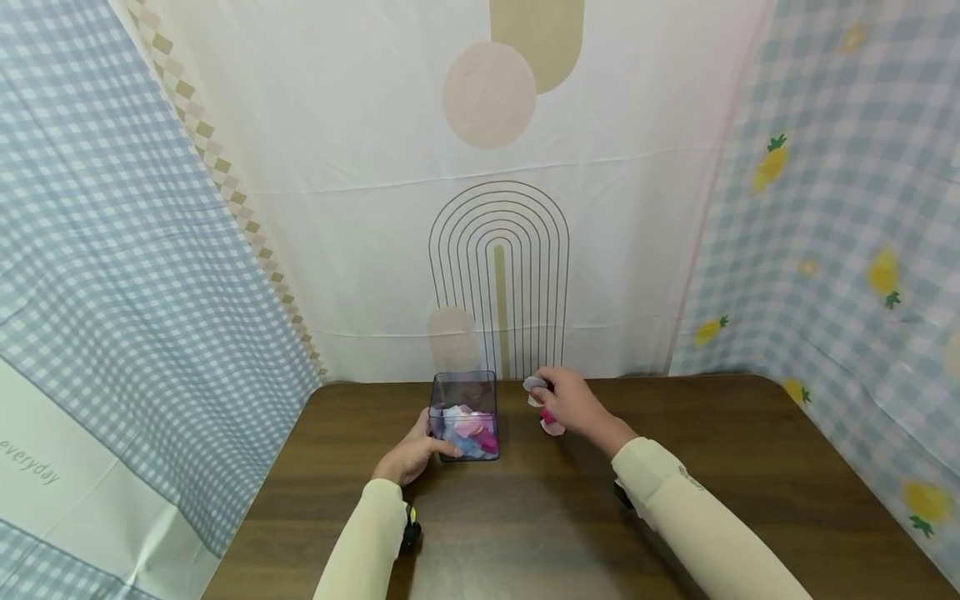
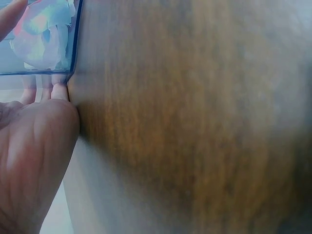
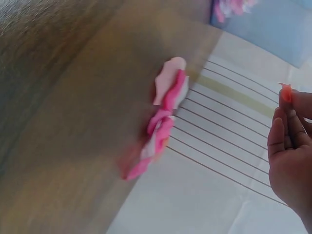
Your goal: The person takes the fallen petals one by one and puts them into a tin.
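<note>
A clear plastic box [image 1: 465, 392] with a dark rim stands near the table's back edge, holding blue, pink and white petal-like pieces [image 1: 468, 429]. My left hand [image 1: 411, 454] grips its left side, thumb over the front; in the left wrist view the fingers show through the wall. My right hand [image 1: 570, 404], to the right of the box, pinches a thin petal-like piece [image 3: 286, 92] between thumb and fingertips. It looks orange-red in the right wrist view and pale in the head view. Beneath that hand lie pink and white petal-like pieces [image 3: 163, 117] in a loose row.
The brown wooden table [image 1: 487, 533] ends at a white curtain [image 1: 360, 250] printed with arches. Checked cloths hang on the left [image 1: 172, 250] and right [image 1: 825, 250]. Dark devices sit on both wrists.
</note>
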The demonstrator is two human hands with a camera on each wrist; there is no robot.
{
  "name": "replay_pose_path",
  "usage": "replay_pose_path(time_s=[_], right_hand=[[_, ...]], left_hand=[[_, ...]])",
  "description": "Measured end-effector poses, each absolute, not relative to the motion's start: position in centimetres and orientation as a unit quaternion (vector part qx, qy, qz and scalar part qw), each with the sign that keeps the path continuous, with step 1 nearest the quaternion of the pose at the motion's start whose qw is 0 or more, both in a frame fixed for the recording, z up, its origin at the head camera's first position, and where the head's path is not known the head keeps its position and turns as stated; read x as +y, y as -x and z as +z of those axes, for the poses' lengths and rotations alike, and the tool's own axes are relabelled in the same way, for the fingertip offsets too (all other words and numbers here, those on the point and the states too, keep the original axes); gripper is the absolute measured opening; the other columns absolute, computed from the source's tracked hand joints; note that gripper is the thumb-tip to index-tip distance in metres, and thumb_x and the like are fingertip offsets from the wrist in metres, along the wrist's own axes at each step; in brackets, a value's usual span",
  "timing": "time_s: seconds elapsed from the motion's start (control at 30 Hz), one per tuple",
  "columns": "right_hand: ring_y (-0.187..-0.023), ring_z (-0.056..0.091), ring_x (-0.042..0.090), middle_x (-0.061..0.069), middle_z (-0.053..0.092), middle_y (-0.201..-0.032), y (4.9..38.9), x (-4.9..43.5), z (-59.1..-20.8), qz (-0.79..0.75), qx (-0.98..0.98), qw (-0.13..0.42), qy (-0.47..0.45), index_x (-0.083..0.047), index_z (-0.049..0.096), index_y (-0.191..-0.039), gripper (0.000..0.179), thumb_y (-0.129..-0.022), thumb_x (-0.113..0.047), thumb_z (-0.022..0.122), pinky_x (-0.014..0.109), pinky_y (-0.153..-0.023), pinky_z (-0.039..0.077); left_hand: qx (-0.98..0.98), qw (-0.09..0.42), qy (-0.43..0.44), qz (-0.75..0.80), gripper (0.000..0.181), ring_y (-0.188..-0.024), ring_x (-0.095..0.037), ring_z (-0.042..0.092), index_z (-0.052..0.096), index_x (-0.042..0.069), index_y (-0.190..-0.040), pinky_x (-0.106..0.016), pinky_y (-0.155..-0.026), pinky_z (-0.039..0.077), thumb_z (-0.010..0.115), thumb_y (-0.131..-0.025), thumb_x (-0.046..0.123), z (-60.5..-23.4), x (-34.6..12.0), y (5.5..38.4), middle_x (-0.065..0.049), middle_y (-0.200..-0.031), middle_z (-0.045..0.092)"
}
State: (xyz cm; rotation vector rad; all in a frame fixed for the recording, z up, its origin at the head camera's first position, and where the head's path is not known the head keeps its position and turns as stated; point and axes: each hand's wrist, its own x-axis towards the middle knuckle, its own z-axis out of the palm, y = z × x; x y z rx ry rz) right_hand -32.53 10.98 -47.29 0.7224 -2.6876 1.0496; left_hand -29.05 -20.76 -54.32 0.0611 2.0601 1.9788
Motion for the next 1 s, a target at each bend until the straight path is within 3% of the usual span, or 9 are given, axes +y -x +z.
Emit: replay_pose_path(time_s=[0.2, 1.0], right_hand=[[-0.078, 0.058, 0.013, 0.001, 0.067, -0.083, 31.7, 11.4, -46.7, 0.376, -0.886, 0.111, -0.247, -0.014, 0.066, -0.088, 0.015, -0.102, -0.013, 0.070, 0.030, -0.071, 0.048], [-0.080, 0.056, 0.012, -0.002, 0.067, -0.083, 31.2, 10.9, -46.8, 0.380, -0.880, 0.111, -0.263, -0.014, 0.067, -0.085, 0.018, -0.103, -0.015, 0.071, 0.030, -0.076, 0.048]], left_hand=[[0.713, 0.145, -0.023, 0.686, 0.107, -0.152, -0.035, 0.033, 0.023, 0.009, -0.159, -0.061, -0.135, 0.007, 0.085, -0.073, -0.005, -54.4, -20.6, 29.1, -0.018, -0.160, 0.043], [0.716, 0.137, -0.018, 0.684, 0.108, -0.144, -0.032, 0.042, 0.022, 0.008, -0.161, -0.058, -0.134, 0.015, 0.084, -0.073, -0.007, -54.2, -20.7, 29.0, -0.018, -0.155, 0.048]])
